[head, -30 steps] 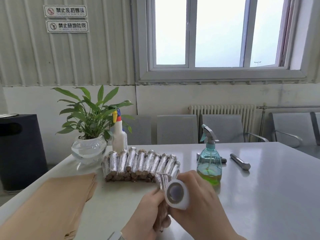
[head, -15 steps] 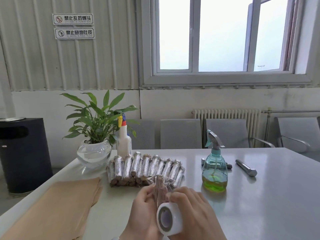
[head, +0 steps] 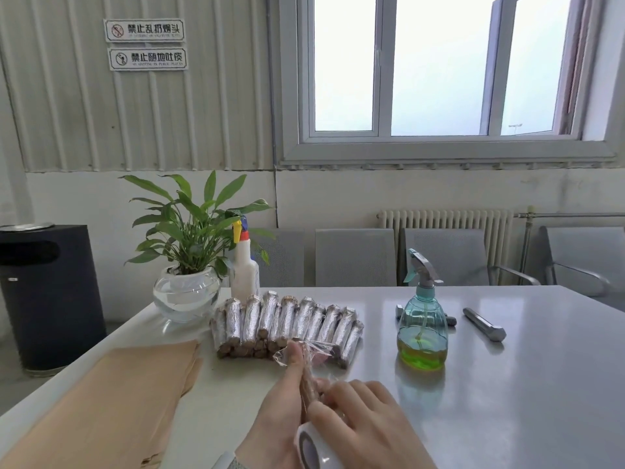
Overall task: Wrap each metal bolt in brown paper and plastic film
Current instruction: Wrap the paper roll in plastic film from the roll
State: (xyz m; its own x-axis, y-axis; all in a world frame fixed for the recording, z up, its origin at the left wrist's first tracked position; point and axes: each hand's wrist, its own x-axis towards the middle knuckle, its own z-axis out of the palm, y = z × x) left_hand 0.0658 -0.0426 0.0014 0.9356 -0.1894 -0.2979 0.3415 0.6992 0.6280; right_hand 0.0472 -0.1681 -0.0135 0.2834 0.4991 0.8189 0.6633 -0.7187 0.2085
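My left hand [head: 280,414] grips a bolt wrapped in brown paper [head: 308,384], which stands nearly upright between my hands with loose clear film bunched at its top. My right hand [head: 365,424] holds the white roll of plastic film [head: 313,450] at the bottom edge, fingers resting against the bolt. A stack of several wrapped bolts [head: 287,323] lies just beyond my hands. A sheaf of brown paper [head: 111,401] lies at the left. One bare metal bolt [head: 484,324] lies at the right, and another bolt [head: 449,320] is partly hidden behind the spray bottle.
A teal spray bottle [head: 422,330] with green liquid stands right of the stack. A potted plant in a glass bowl [head: 186,292] and a white spray bottle [head: 245,272] stand at the far left of the grey table [head: 507,401]. Chairs line the wall behind.
The film roll has dropped from beside the bolt's top to the bottom of the view. The bolt now stands more upright with film trailing at its top. The view tilted slightly upward.
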